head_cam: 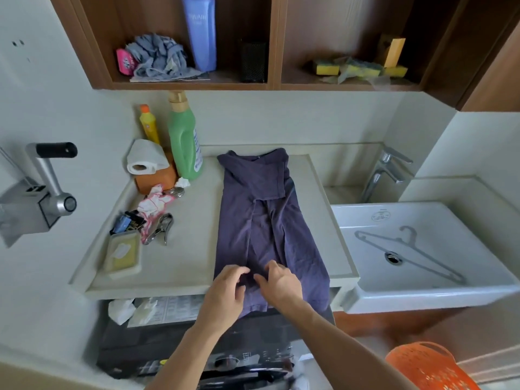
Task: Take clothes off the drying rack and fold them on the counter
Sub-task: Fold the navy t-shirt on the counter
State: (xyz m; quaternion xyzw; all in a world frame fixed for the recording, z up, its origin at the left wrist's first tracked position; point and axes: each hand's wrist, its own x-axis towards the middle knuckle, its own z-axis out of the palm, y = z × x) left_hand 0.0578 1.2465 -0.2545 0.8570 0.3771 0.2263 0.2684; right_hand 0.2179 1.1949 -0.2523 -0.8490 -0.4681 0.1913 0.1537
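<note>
A dark purple T-shirt (267, 220) lies lengthwise on the pale counter (194, 220), its sides and a sleeve folded inward into a long strip. Its bottom hem hangs over the counter's front edge. My left hand (228, 291) and my right hand (278, 285) are side by side at the hem end. The fingers of both hands are curled and pinch the fabric near the middle seam. The drying rack is not in view.
Left of the shirt sit a green detergent bottle (184, 142), a yellow bottle (149, 123), a paper roll (145, 159), clips and a soap box (122, 256). A white sink (422, 249) with a grey hanger (408, 251) is at right. An orange basket (430, 367) stands below.
</note>
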